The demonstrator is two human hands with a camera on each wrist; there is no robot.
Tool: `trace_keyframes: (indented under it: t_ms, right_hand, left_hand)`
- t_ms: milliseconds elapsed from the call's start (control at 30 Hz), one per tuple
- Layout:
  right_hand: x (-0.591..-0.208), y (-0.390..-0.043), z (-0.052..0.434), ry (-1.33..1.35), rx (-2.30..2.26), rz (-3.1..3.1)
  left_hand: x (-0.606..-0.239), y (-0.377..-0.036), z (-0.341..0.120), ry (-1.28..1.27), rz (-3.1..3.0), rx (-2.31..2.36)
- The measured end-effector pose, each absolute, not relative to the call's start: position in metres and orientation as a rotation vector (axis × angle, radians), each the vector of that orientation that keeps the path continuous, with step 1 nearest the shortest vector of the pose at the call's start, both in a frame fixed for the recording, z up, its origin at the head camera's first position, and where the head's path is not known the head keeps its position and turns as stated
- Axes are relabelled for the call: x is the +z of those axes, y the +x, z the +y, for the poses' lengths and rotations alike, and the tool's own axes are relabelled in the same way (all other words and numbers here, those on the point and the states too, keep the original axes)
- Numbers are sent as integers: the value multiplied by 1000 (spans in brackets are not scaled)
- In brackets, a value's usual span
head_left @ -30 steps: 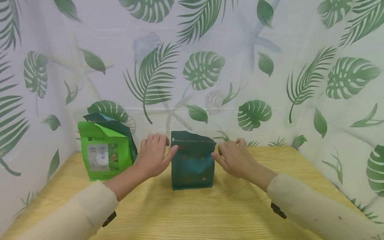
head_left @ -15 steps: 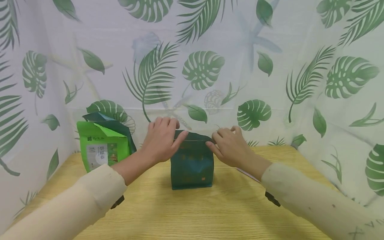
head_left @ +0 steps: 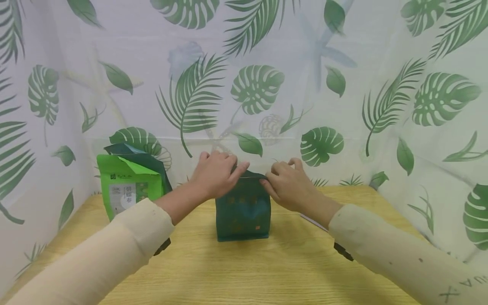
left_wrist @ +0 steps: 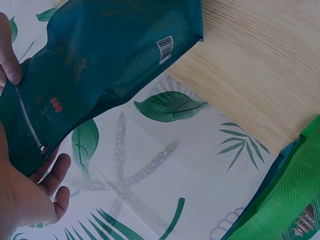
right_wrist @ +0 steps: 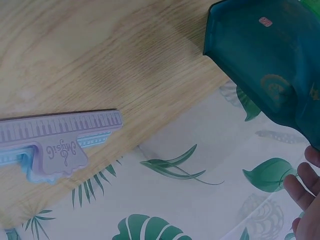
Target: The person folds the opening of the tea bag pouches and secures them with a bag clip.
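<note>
A dark teal tea bag (head_left: 244,214) stands upright on the wooden table between both hands. My left hand (head_left: 216,174) grips the bag's top at its left side, thumb in front and fingers behind. At the top right corner my right hand (head_left: 289,185) pinches the edge between thumb and fingers. The left wrist view shows the teal bag (left_wrist: 120,55) with a pale strip along its top, held by the left hand (left_wrist: 25,200). The right hand (right_wrist: 307,195) is partly out of the right wrist view, by the bag's top.
A bright green tea bag (head_left: 129,184) stands at the left, with another dark teal bag (head_left: 154,159) behind it. A purple clip (right_wrist: 65,142) and a light blue clip (right_wrist: 42,172) lie on the table at the right. Leaf-print cloth (head_left: 259,42) covers the wall behind.
Both hands have risen to the teal bag's top edge and taken hold of it. My left hand has shifted right along that edge, and the bag's top is drawn flatter.
</note>
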State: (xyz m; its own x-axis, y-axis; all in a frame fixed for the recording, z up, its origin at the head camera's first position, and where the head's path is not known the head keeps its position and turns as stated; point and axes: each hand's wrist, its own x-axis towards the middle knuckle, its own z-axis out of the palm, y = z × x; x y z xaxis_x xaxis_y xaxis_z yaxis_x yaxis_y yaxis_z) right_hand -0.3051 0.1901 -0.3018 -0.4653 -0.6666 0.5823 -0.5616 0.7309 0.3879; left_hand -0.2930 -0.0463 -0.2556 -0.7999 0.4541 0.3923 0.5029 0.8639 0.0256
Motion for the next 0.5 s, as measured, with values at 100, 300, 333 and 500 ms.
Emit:
trace_keyframes:
  t_ms: [100,300,333,500]
  right_hand:
    - [-302,-305,191,922,-178,-2198]
    - [-290,-303,196,900,30,-2331]
    - [-288,-303,197,896,89,-2360]
    - [-281,-305,199,953,300,-2493]
  left_hand:
    - [-256,-292,-46,-718,-2655,-178]
    - [-258,-292,-45,-755,-2647,-197]
    - [-258,-292,-44,-764,-2642,-198]
    - [-258,-290,-46,-784,-2639,-202]
